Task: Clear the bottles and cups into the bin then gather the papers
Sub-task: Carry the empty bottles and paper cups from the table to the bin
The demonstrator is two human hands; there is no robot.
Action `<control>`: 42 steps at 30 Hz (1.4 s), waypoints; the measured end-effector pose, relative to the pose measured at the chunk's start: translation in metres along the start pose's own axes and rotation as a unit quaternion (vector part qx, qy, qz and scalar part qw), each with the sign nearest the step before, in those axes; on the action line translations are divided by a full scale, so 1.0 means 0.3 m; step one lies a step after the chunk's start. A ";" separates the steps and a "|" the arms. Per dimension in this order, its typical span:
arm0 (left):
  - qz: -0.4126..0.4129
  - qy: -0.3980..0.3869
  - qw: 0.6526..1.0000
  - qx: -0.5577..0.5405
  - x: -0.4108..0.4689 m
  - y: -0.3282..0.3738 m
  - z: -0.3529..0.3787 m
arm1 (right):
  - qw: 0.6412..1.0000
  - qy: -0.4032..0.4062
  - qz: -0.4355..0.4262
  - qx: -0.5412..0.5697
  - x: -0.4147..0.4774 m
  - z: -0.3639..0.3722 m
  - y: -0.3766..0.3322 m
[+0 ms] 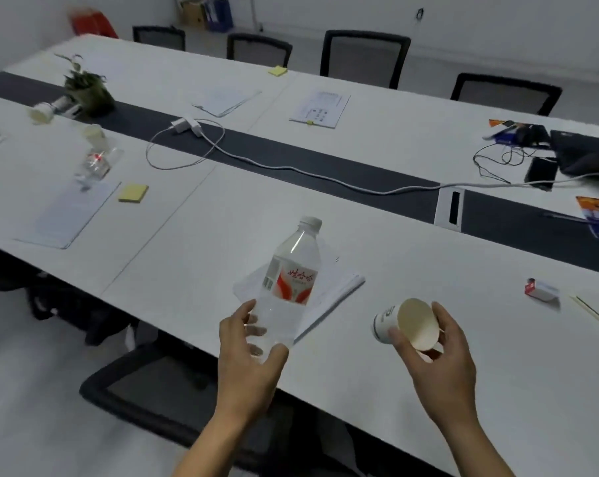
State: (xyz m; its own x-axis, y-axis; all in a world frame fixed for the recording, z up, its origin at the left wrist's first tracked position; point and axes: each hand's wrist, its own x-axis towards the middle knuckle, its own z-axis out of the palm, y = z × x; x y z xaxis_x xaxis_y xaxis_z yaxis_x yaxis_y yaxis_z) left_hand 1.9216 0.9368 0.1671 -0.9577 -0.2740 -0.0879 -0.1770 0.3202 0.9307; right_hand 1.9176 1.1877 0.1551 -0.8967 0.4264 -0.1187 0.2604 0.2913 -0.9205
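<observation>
Nearest are two bare hands. The left hand (248, 352) has its grip clamped round the bottom of a clear plastic bottle (289, 287), which leans to the right over the near edge of the bench (428, 270). The right hand (439, 352) has its grip clamped on a paper cup (408, 324), tipped on its side with the open mouth facing the camera. No bin shows, so I cannot tell where these two things must go. The bottle is smooth, see-through and thin, with a white cap and a red and white label. It is held low down, so I think it could slip or tip if the hand turns fast. The cup is soft paper, round and pale inside; a hard squeeze could crush it, and any drops left in it could spill on the stack of papers (335, 287) lying flat under the bottle. Far to the left, another bottle (96, 163) lies by more cups (43, 111) and more papers (71, 215), still to clear. A white cable (291, 166) snakes across the bench and could catch a hand reaching over.
</observation>
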 end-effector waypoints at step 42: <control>-0.114 0.498 0.859 -0.040 -0.351 -0.920 -2.402 | 0.861 -0.434 -0.267 -0.002 -1.485 2.160 -0.657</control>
State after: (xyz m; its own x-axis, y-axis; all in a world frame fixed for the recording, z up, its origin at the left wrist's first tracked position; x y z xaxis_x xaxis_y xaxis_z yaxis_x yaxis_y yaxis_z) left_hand 2.2349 0.2238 0.1753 -0.2251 -0.9735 0.0395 -0.2797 0.1034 0.9545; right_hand 2.0340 0.3855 0.1484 -0.8182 -0.5685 0.0853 -0.2718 0.2518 -0.9288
